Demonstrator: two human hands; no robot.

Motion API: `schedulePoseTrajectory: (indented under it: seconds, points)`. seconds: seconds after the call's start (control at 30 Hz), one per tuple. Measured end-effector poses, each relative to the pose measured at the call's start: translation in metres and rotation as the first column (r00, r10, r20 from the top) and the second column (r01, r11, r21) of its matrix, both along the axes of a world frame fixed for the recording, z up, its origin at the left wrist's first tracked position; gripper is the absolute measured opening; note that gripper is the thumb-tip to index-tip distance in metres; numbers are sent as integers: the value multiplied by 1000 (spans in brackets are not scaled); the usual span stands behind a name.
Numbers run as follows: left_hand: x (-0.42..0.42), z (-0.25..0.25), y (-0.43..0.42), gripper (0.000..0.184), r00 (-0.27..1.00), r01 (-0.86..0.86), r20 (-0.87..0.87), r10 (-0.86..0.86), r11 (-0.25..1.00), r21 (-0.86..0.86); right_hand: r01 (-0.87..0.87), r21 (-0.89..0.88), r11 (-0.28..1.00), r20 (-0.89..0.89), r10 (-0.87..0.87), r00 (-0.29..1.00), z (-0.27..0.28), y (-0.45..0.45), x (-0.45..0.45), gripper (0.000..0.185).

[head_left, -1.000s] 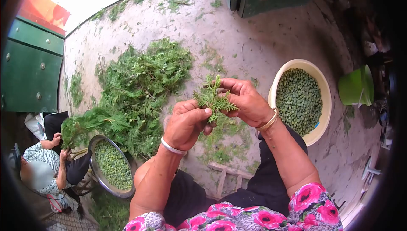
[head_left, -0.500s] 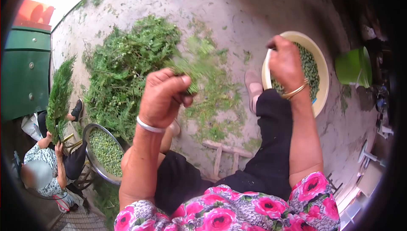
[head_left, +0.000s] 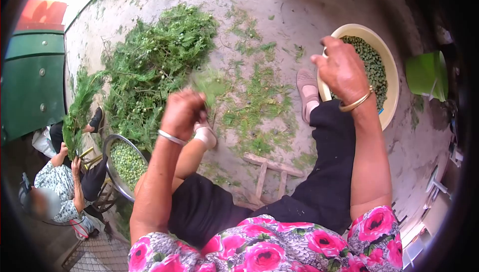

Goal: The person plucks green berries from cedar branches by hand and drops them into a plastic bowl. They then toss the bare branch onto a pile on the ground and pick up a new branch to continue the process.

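My left hand (head_left: 183, 116) is closed around the stem end of a small green sprig (head_left: 209, 84), which is blurred by motion. It is held in front of a large heap of cut evergreen branches (head_left: 149, 57). Over the near-left rim of a cream basin (head_left: 392, 72) is my right hand (head_left: 344, 70), its thumb and forefinger apart and nothing visible between them. Many small round green cones or berries (head_left: 369, 57) lie in the basin, partly hidden by that hand.
At left another person (head_left: 60, 184) sits holding a leafy branch (head_left: 82, 107) beside a metal basin (head_left: 113, 139) of green cones or berries. A green bucket (head_left: 426, 76) stands right. Loose sprigs (head_left: 257, 102) and a wooden frame (head_left: 272, 164) are between my feet.
My left hand has moved slightly down and left with the sprig. The fingers of my right hand have spread by the basin. The other person's branch has tilted and bent over.
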State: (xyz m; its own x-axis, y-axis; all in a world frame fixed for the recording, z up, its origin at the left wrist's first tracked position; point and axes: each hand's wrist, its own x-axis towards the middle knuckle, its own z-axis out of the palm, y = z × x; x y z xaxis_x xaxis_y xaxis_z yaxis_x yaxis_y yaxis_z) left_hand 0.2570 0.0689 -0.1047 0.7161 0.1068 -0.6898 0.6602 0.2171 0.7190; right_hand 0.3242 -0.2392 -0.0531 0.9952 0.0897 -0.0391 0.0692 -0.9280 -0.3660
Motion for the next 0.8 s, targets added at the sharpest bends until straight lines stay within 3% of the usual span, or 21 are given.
schedulePoseTrajectory:
  seconds: [0.03,0.07,0.1,0.13,0.2,0.23,0.27,0.33,0.37,0.4,0.47,0.5,0.57,0.6,0.67,0.7,0.77,0.8]
  points:
    - [-10,-28,7,11,978,192,-104,-183,978,83,-24,-2,1000,-104,24,994,4,9,-1,23]
    - [-16,-47,15,10,879,399,-300,-371,916,36,-20,5,1000,-106,20,994,5,15,-2,23]
    - [-3,-45,26,10,878,401,-304,-371,915,41,-68,32,997,-109,71,991,5,21,-4,23]
    - [24,-40,39,5,935,330,-146,-323,944,24,-119,55,991,-110,124,986,5,26,-5,24]
    - [84,-21,53,14,970,193,161,-182,980,-53,-142,57,988,-121,148,981,6,31,-10,21]
    - [117,13,40,25,955,-112,258,148,982,-151,-171,92,981,-76,178,981,6,32,-12,20]
    - [149,23,50,34,907,-216,318,276,953,-210,-202,126,971,-28,207,978,6,34,-13,20]
    - [170,-17,68,29,848,-260,419,326,943,-207,-191,110,976,-117,203,972,9,37,-12,18]
    - [171,-53,73,23,868,-103,495,48,991,85,-201,135,970,-89,214,973,9,38,-12,17]
    - [170,-94,77,17,841,48,484,-241,925,376,-209,159,965,-63,222,973,8,39,-12,16]
    - [146,-184,72,9,942,71,300,-149,964,256,-209,142,968,-87,222,971,9,40,-12,16]
    - [123,-198,47,15,977,23,194,-88,948,317,-205,111,972,-122,218,968,10,41,-13,17]
    - [90,-279,47,21,978,152,25,-206,795,587,-215,75,974,-171,225,959,12,44,-15,18]
    - [75,-312,52,25,926,208,22,-378,556,804,-232,91,969,-202,246,948,15,45,-16,21]
    - [62,-310,33,28,882,316,-143,-449,340,886,-252,97,963,-243,268,932,16,47,-14,27]
    - [60,-314,29,28,881,326,-148,-450,349,879,-245,128,961,-246,271,931,16,48,-13,34]
    - [61,-324,16,29,840,402,-323,-437,102,910,-243,146,959,-222,271,937,11,48,-14,44]
    - [63,-330,13,29,836,409,-322,-444,114,905,-239,133,962,-232,265,936,10,48,-13,44]
